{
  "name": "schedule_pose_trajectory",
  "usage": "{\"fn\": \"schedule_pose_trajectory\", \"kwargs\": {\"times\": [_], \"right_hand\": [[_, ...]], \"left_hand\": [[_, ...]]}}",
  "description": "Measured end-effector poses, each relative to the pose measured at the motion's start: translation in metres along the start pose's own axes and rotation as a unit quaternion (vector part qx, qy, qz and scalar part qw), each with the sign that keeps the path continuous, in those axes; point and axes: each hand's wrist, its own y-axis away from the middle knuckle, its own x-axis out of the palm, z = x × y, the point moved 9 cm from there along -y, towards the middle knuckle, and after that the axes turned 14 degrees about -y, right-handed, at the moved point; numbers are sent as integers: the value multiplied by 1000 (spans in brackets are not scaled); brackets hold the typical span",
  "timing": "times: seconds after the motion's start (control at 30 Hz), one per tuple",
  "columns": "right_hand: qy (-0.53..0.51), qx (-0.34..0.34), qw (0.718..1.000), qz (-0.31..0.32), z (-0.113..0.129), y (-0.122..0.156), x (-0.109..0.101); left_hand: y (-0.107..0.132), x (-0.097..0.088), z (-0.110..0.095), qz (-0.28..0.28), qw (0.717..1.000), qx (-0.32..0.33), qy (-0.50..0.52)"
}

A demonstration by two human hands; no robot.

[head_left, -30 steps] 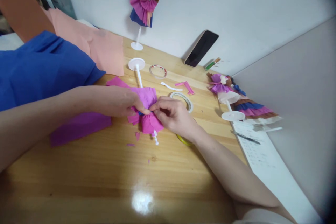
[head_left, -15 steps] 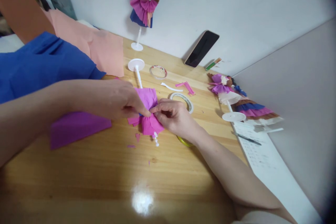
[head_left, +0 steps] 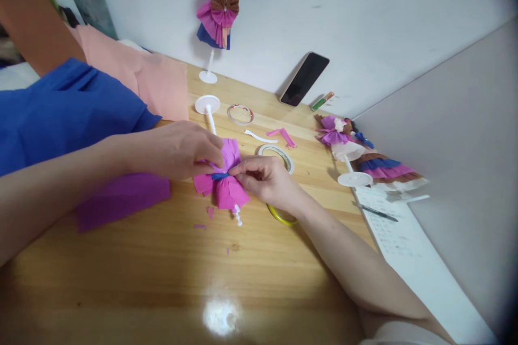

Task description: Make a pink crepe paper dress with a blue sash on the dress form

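Pinched by left hand [head_left: 182, 150] and right hand [head_left: 269, 180], the gathered pink crepe-paper skirt [head_left: 227, 195] on its white plastic stand [head_left: 208, 104] already wore a blue waist band [head_left: 219, 176].

The top edge cuts off the standing paper doll [head_left: 220, 13]. The right hand [head_left: 265, 180] and its wrist hide most of a yellow ring [head_left: 280, 216], and the white sheet [head_left: 390, 234] carries print too small to read.

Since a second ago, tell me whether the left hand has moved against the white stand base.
Yes, slightly: the left hand has slid up the pink crepe paper toward the white stand base, uncovering the blue band.
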Motion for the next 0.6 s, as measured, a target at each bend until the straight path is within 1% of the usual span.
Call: {"fn": "schedule_pose_trajectory", "kwargs": {"times": [0.03, 0.1, 0.17, 0.27, 0.33, 0.37, 0.5, 0.57, 0.6], "right_hand": [[-17, 19, 1000, -3, -2, 0, -2], [-51, 52, 997, -23, -5, 1, -10], [-67, 61, 994, -55, -5, 1, -20], [-40, 35, 995, -85, -3, -1, -31], [-22, 21, 995, -92, -6, -4, -35], [-16, 17, 995, -96, -8, -4, -36], [-1, 8, 995, -99, -15, -7, -38], [-1, 13, 994, -108, -15, -7, -40], [-7, 19, 993, -118, -14, -6, -42]], "left_hand": [[-1, 2, -6, -3, 999, 27, -28], [-2, 11, -18, 8, 994, 89, -65], [-3, 16, -21, -5, 990, 109, -87], [0, 23, -19, -37, 987, 115, -109], [2, 30, -15, -66, 982, 116, -133], [2, 36, -13, -70, 980, 116, -148], [-2, 56, -5, -45, 975, 107, -191], [-6, 57, -2, -32, 974, 101, -198], [-7, 55, -1, -26, 975, 97, -197]]}}
